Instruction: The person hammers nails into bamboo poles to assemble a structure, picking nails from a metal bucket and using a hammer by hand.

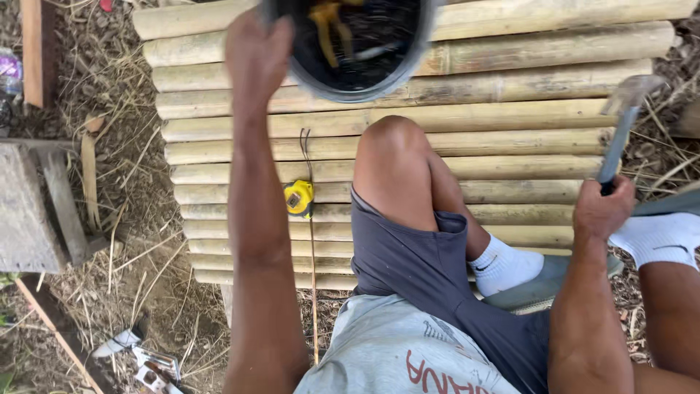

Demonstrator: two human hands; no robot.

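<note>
grey shirt (379, 350) nearest | hands: left hand (255, 55) at black bucket (354, 47) rim, grip unclear | right hand (601, 211) clenching hammer (620, 128)

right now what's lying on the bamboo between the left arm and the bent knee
In the head view, a yellow tape measure lies on the bamboo slats there, beside a thin dark strip running across them.

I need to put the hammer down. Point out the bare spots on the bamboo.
Bare bamboo slats lie right of the knee, beneath the hammer. A narrower strip runs left of the tape measure. It is crowded at the bucket.
</note>
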